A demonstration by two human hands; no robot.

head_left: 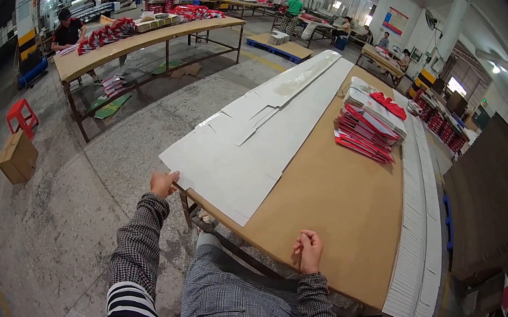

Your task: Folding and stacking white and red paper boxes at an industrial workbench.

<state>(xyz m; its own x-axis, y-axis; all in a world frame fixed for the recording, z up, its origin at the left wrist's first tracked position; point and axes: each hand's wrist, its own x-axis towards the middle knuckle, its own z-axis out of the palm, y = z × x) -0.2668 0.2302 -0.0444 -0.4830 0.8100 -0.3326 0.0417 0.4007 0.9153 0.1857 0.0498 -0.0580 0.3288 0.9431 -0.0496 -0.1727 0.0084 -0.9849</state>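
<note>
My left hand point(163, 183) is at the near left corner of a long white cardboard sheet point(220, 173), its fingers closed on the near edge. The sheet has slits and cut lines. It lies along the left side of a brown-topped table point(330, 213) and sticks out past the table's left edge. My right hand point(309, 250) is over the near part of the brown top, fingers curled in, with nothing visible in them. Farther up the table sits a stack of red and white folded paper bags point(370, 126), with a crumpled red piece point(389, 104) on top.
Long strips of slit white card point(413, 243) line the table's right side. A brown cardboard stack point(486, 195) stands to the right. At left are another table point(154, 36) with red bundles, a person point(68, 31), a red stool point(22, 118) and a carton point(18, 157).
</note>
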